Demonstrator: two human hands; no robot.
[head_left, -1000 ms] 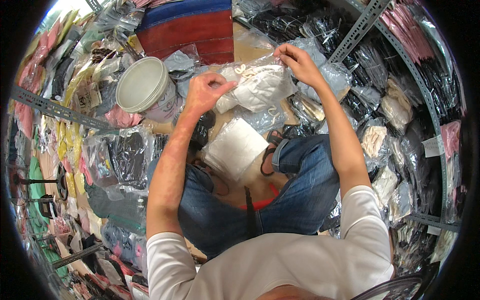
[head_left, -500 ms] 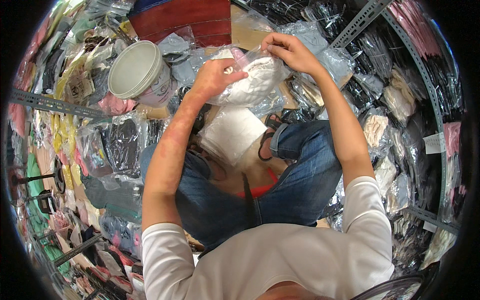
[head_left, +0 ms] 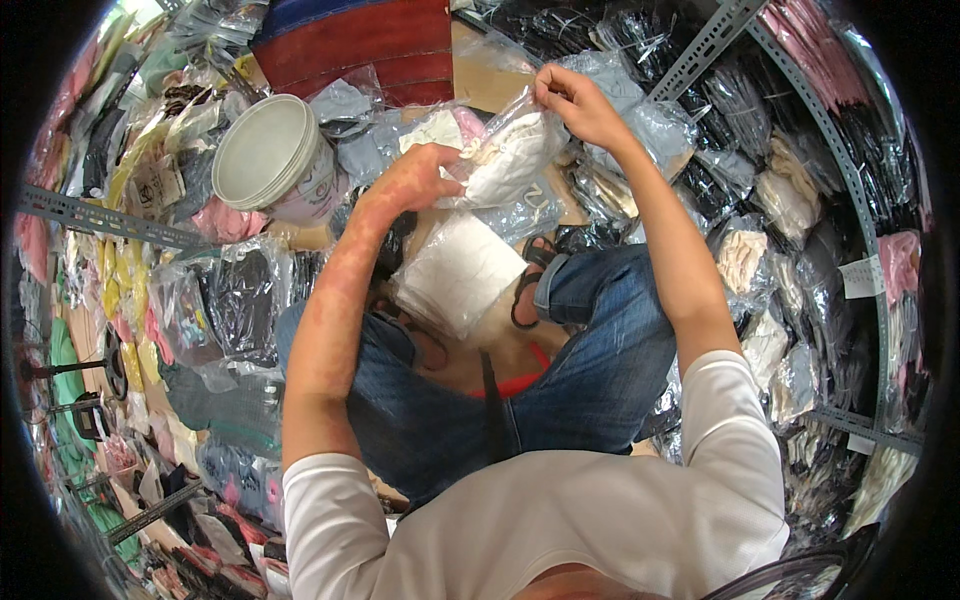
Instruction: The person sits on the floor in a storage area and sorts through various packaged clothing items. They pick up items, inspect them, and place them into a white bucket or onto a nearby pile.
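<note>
In front of me a clear plastic bag with a bunched white garment (head_left: 508, 160) inside hangs between my hands. My right hand (head_left: 580, 105) is closed, pinching the bag's upper right edge between thumb and fingers. At the other end my left hand (head_left: 415, 183) is closed on the bag's lower left side, its thumb against the white cloth; some of its fingertips are hidden. Below, a flat white folded garment in a clear bag (head_left: 462, 275) lies on the floor between my feet. Beyond my left hand lies a cream and pink bundle (head_left: 440, 130).
A stack of white buckets (head_left: 265, 155) stands at the left. Bagged grey garments (head_left: 660, 135) are piled around my hands. A red and blue panel (head_left: 355, 50) is at the far side. Metal shelf posts (head_left: 705, 50) and packed shelves flank both sides.
The bagged white garment has tilted, its right end raised and its left end lowered. My left hand has shifted slightly left and down; my right hand has moved slightly right, still pinching the plastic.
</note>
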